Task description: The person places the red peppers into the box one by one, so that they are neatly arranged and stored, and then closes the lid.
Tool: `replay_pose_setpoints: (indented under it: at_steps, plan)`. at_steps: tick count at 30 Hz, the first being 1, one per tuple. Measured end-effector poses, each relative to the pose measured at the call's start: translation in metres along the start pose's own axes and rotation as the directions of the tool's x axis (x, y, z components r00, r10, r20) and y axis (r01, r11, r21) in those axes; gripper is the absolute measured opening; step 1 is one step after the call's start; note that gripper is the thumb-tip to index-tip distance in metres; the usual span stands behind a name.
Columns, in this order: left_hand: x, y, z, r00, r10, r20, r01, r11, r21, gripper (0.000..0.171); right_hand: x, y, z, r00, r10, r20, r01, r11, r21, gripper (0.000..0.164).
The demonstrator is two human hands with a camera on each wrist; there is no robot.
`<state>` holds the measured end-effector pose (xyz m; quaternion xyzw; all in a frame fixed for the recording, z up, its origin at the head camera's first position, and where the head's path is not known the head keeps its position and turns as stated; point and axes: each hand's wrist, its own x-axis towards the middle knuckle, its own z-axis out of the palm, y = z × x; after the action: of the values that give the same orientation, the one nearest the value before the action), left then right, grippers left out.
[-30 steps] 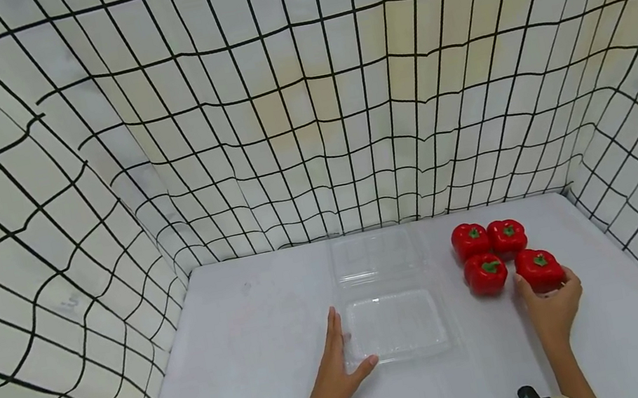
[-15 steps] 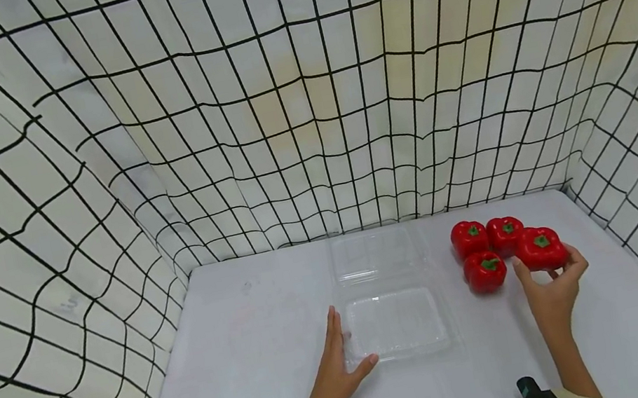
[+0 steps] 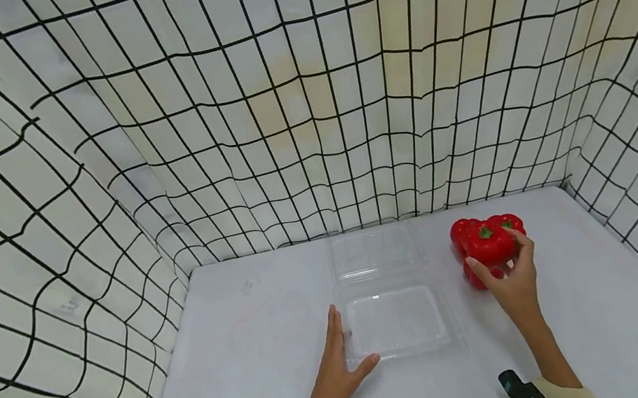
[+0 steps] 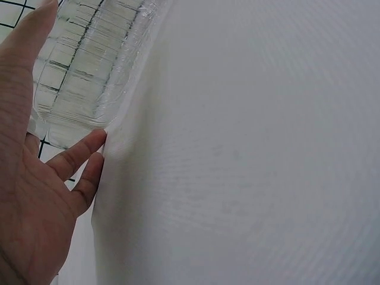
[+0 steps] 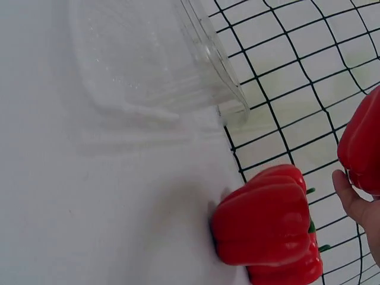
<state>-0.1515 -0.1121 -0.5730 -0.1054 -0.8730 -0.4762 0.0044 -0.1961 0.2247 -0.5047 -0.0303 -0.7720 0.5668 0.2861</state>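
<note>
In the head view my right hand [image 3: 514, 278] grips a red bell pepper [image 3: 489, 243] between thumb and fingers, raised over the other peppers. The right wrist view shows this held pepper [image 5: 365, 145] at the right edge, apart from the red peppers [image 5: 264, 222] on the table. Left of them lies a clear plastic clamshell box [image 3: 402, 353], its lid [image 3: 374, 255] folded back toward the netting. My left hand [image 3: 333, 380] has straight, spread fingers at the box's left side and front corner. In the left wrist view its fingertips [image 4: 95, 139] are by the box's rim.
Black netting [image 3: 335, 111] over pale sheeting walls in the white table [image 3: 244, 354] at the back and both sides. A dark wrist device [image 3: 518, 386] sits by the right sleeve.
My right hand has lifted the pepper from the table's right side and carried it left, over the others. The left hand and the box have stayed in place.
</note>
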Motion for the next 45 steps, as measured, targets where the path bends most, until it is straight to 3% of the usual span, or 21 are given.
replay_pose_setpoints:
  at_steps: [4,9,16,22,31,45]
  plan:
    - [0.0,-0.001,0.0,1.0,0.004,-0.003,-0.004,1.0,-0.001,0.11,-0.004,0.001,0.017,0.994,-0.05,0.094,0.05,0.999,0.003,0.085]
    - [-0.001,-0.001,0.0,1.0,0.003,-0.001,-0.003,1.0,-0.006,0.109,-0.011,0.001,0.036,0.97,-0.085,0.23,0.089,0.996,-0.008,0.088]
    - [0.0,-0.001,0.0,1.0,-0.023,0.002,0.023,1.0,-0.011,0.109,-0.021,-0.006,0.057,0.931,-0.041,0.363,0.052,0.998,-0.02,0.09]
    - [-0.001,0.0,0.0,0.999,-0.034,0.001,0.034,0.999,-0.011,0.109,-0.028,-0.006,0.07,0.901,0.01,0.434,-0.011,1.0,-0.001,0.09]
    - [0.0,-0.001,0.0,0.999,-0.033,-0.004,0.033,0.999,-0.007,0.106,-0.036,-0.004,0.091,0.843,-0.008,0.538,0.034,0.999,-0.039,0.082]
    - [-0.001,-0.001,0.0,1.0,-0.013,-0.002,0.013,1.0,-0.009,0.105,-0.044,0.0,0.13,0.75,0.034,0.661,0.066,0.99,-0.126,0.08]
